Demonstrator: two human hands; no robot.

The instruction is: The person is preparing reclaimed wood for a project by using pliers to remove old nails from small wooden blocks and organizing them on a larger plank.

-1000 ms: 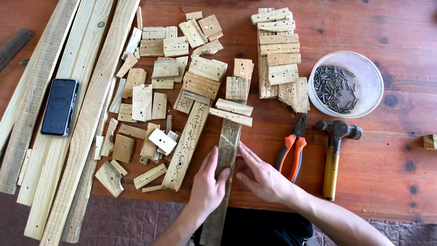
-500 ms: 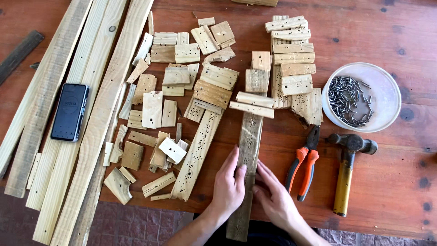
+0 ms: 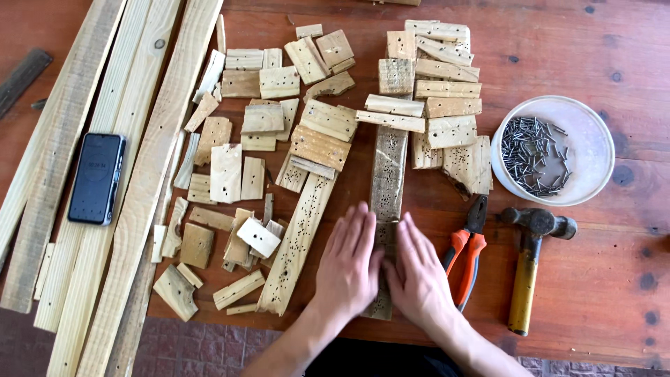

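Both my hands rest flat on the near end of a long weathered plank that lies lengthwise on the wooden table. My left hand presses its left side, my right hand its right side, fingers extended and slightly apart. Two short slats lie crosswise over the plank's far end. Another hole-marked plank lies just left of my left hand. Orange-handled pliers lie just right of my right hand.
A hammer lies right of the pliers. A white bowl holds several nails. Many small wood offcuts cover the middle; stacked blocks sit behind. Long boards lie at left with a black phone on them.
The view has shifted, so everything sits further right and lower in frame. My hands have stayed on the plank's near end, now closer together and flatter on it.
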